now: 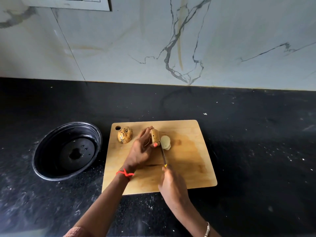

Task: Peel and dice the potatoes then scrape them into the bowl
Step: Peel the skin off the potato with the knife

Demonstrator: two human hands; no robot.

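**A:** How do the grips stand?

**B:** The left hand (142, 147) has its grip clamped on the potato piece (155, 137), with fingers curled over the top and the thumb at the near end. The right hand (171, 183) has its grip wrapped round the handle of the knife (163, 155). The blade points to 12 o'clock and meets the piece's cut face on its 3 o'clock side.

**A:** How should this cut go?

**B:** I'd tuck that thumb back (its nail sits very close to the blade) and bring the edge straight down for an even slice. The skin is on, so peeling looks undone.

**A:** And around the grip?

**B:** Pale slices (165, 142) lie just beside the blade, at 3 o'clock of the left grip. A second potato (125, 135), speckled and unpeeled, sits at 9 o'clock, near the hole in the cutting board (188, 161). The bowl (68, 149) stands on the dark surface (256, 151) at the board's 9 o'clock, apart from it, with no potato showing inside.
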